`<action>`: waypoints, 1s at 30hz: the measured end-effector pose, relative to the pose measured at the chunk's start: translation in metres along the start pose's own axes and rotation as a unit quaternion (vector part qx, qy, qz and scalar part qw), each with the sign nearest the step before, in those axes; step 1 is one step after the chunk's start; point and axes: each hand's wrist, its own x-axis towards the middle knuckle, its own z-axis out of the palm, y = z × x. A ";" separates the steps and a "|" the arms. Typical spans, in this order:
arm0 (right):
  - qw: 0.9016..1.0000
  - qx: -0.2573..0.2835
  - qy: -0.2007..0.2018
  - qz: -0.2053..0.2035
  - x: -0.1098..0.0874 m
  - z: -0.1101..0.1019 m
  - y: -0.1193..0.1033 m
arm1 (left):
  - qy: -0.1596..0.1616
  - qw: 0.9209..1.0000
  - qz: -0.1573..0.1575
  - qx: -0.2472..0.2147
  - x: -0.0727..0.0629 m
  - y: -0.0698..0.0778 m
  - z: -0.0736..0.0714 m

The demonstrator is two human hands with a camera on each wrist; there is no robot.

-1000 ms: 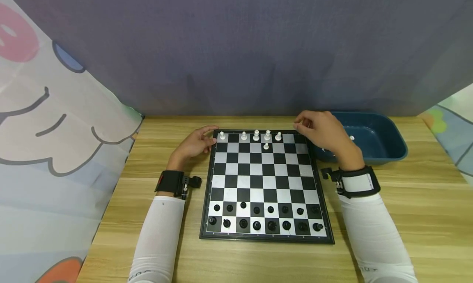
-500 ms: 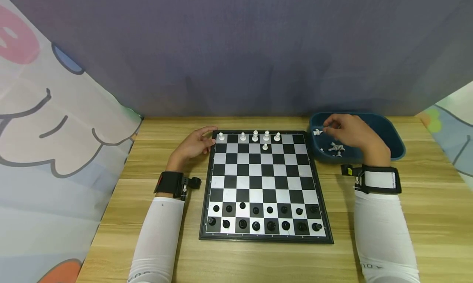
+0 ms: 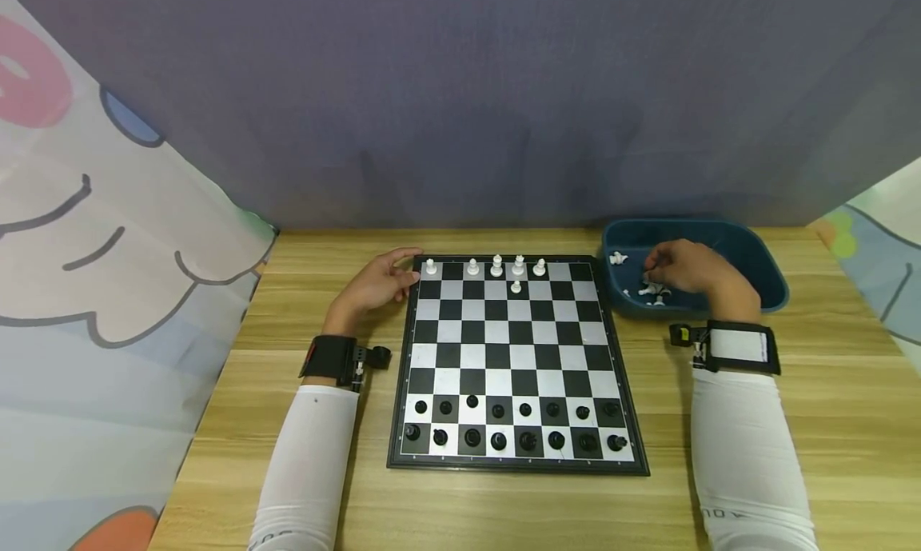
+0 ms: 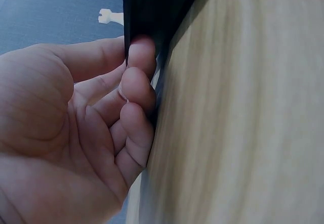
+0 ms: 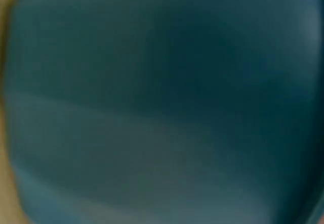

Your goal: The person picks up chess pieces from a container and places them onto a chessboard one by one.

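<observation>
A black-and-white chessboard lies on the wooden table, black pieces filling the two near rows. Along its far side stand several white pieces, including a white rook, with one white pawn a row nearer. My left hand grips the board's far left corner; the left wrist view has its thumb over the edge and curled fingers against the side. Inside a dark blue bin, my right hand has its bent fingertips right at loose white chess pieces. Whether it pinches one, I cannot tell.
The bin stands just off the board's far right corner, its wall filling the right wrist view. Another white piece lies at the bin's left end. A grey panel rises behind the table, and patterned cloth hangs at left.
My right hand has moved right from the board's far right corner over the bin, then down to the loose white pieces. My left hand stays at the board's corner.
</observation>
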 end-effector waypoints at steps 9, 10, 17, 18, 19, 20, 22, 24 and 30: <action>1.000 0.018 -0.012 0.004 0.004 0.006 0.006 | -0.008 1.000 -0.016 -0.004 0.001 0.007 0.001; 1.000 0.019 -0.013 0.004 0.005 0.006 0.006 | -0.008 1.000 -0.017 -0.003 0.002 0.006 0.001; 1.000 0.005 -0.006 0.004 0.008 0.008 0.007 | -0.002 1.000 -0.008 0.006 0.003 0.001 0.001; 1.000 0.003 -0.003 0.004 0.008 0.009 0.007 | -0.002 1.000 -0.007 0.007 0.002 0.001 0.001; 1.000 0.002 0.001 0.005 0.008 0.008 0.007 | -0.001 1.000 -0.006 0.008 0.002 0.001 0.001; 1.000 0.001 0.007 0.006 0.008 0.008 0.006 | -0.001 1.000 -0.005 0.008 0.002 0.001 0.001; 1.000 -0.001 0.021 0.004 0.007 0.007 0.006 | -0.001 1.000 -0.004 0.009 0.001 0.001 0.001; 0.999 -0.002 0.039 0.003 0.006 0.006 0.005 | -0.002 1.000 -0.002 0.011 0.002 0.000 0.001; 0.997 0.005 0.082 -0.012 0.001 -0.001 -0.002 | -0.001 1.000 -0.002 0.009 0.001 0.000 0.001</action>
